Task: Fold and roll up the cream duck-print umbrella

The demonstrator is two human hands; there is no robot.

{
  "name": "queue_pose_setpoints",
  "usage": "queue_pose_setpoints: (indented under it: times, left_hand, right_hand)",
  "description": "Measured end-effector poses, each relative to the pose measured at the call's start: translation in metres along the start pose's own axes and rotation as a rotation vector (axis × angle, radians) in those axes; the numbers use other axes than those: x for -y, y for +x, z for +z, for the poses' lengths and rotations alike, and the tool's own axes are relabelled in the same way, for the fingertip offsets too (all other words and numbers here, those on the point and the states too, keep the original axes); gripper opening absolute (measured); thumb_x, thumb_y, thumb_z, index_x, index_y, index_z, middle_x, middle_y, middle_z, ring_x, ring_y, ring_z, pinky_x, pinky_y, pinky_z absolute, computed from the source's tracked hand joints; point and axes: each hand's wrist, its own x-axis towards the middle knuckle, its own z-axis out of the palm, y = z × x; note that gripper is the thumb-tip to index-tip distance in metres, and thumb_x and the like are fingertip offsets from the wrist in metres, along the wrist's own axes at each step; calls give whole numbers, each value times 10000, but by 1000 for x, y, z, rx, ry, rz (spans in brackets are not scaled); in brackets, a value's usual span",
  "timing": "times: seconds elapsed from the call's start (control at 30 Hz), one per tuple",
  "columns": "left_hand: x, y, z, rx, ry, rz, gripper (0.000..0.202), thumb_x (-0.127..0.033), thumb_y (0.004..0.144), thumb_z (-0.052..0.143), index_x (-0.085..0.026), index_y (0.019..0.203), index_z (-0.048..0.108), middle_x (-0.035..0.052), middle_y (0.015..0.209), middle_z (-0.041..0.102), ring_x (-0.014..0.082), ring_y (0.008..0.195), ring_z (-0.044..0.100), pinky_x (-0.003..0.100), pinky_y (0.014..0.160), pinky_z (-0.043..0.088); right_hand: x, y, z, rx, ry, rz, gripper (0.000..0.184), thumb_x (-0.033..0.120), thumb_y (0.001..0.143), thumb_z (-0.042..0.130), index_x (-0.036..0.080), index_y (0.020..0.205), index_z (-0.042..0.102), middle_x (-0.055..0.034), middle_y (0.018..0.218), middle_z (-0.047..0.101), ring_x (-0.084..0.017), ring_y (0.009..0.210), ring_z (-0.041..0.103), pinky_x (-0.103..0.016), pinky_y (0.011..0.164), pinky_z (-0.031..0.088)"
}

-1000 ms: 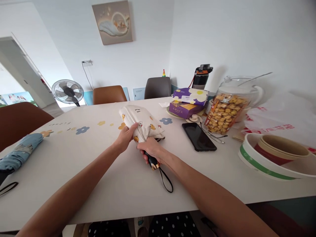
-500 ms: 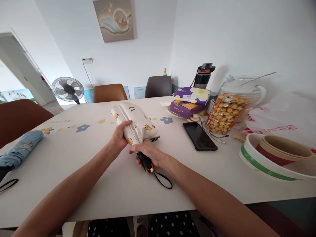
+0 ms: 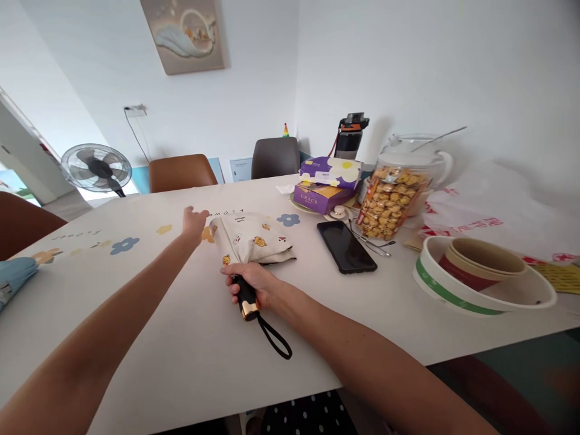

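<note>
A folded cream umbrella with small cartoon prints lies on the white table. My right hand is wrapped round its black handle, whose gold end and black wrist loop trail toward me. My left hand is off the umbrella, just beyond its far end, over the table near the flower prints. Its fingers are curled and seen from behind, so I cannot make out whether it holds anything.
A black phone lies right of the umbrella. Behind it are a purple box, a snack jar, a flask and nested paper bowls. A blue umbrella lies far left. Chairs and a fan stand beyond.
My left hand has let go of the cream umbrella and moved forward past its far end. The umbrella now rests on the table, with my right hand still on the handle.
</note>
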Motion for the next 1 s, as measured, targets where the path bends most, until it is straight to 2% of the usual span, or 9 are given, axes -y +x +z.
queue_pose_setpoints:
  times: [0.1, 0.2, 0.27, 0.37, 0.5, 0.63, 0.8, 0.9, 1.0]
  left_hand:
    - [-16, -10, 20, 131, 131, 184, 345, -145, 626, 575, -205, 964, 608, 44, 1100, 607, 204, 1083, 518, 332, 979, 361]
    - [-30, -33, 53, 676, 536, 566, 357, -178, 728, 461, -231, 1040, 626, 18, 1178, 601, 181, 1124, 507, 308, 1004, 335]
    - [-34, -45, 74, 928, 772, 652, 423, -166, 744, 426, -274, 1111, 607, -17, 1273, 546, 180, 1175, 465, 305, 1015, 318]
    - [-29, -51, 98, 1066, 954, 683, 398, -154, 708, 463, -297, 1025, 656, -31, 1110, 646, 197, 1072, 526, 354, 1015, 304]
    - [-19, -48, 109, 1005, 748, 721, 223, -118, 595, 568, -277, 679, 700, -34, 742, 682, 168, 795, 588, 366, 1031, 276]
    - [-25, -50, 97, 878, 676, 810, 211, -121, 651, 536, -270, 625, 684, -1, 750, 657, 191, 808, 562, 371, 988, 326]
    - [-52, -56, 55, 633, 481, 929, 222, -134, 740, 475, -243, 792, 661, 16, 903, 656, 197, 925, 543, 302, 840, 426]
    - [-64, -63, 21, 525, 429, 895, 225, -129, 772, 441, -222, 876, 618, 18, 1066, 626, 167, 937, 548, 273, 806, 431]
    - [-64, -69, -14, 388, 387, 786, 217, -123, 780, 429, -210, 893, 593, 17, 1014, 632, 141, 876, 566, 249, 778, 436]
  right_hand:
    - [3, -3, 3, -45, -14, 10, 135, 130, 770, 585, 147, 698, 471, 49, 579, 464, -54, 400, 434, -237, 396, 494]
    - [4, -5, 4, -62, -32, -3, 122, 130, 774, 590, 144, 723, 479, 44, 582, 475, -72, 437, 477, -278, 467, 546]
    - [4, -6, 4, -55, -53, -9, 116, 128, 771, 590, 139, 724, 484, 37, 577, 484, -80, 454, 494, -280, 484, 555]
    - [4, -6, 2, -42, -76, -2, 119, 126, 761, 591, 133, 705, 487, 36, 562, 484, -84, 459, 501, -273, 484, 560]
    - [4, -5, 1, -14, -61, -5, 123, 119, 743, 610, 128, 697, 496, 36, 561, 488, -83, 458, 506, -272, 485, 565]
    - [4, -4, 0, -10, -39, -1, 116, 115, 746, 605, 130, 709, 496, 27, 570, 509, -88, 462, 523, -291, 511, 575]
    - [2, -3, -1, -4, -17, 9, 86, 131, 762, 594, 116, 730, 516, 8, 588, 544, -132, 543, 611, -344, 586, 592]
    - [0, -3, -2, 1, -31, -6, 63, 132, 758, 594, 98, 758, 541, -50, 696, 608, -185, 666, 663, -359, 583, 591]
    - [-1, -2, -1, -24, -76, -24, 57, 117, 749, 600, 75, 750, 562, -64, 730, 614, -148, 606, 634, -340, 544, 587]
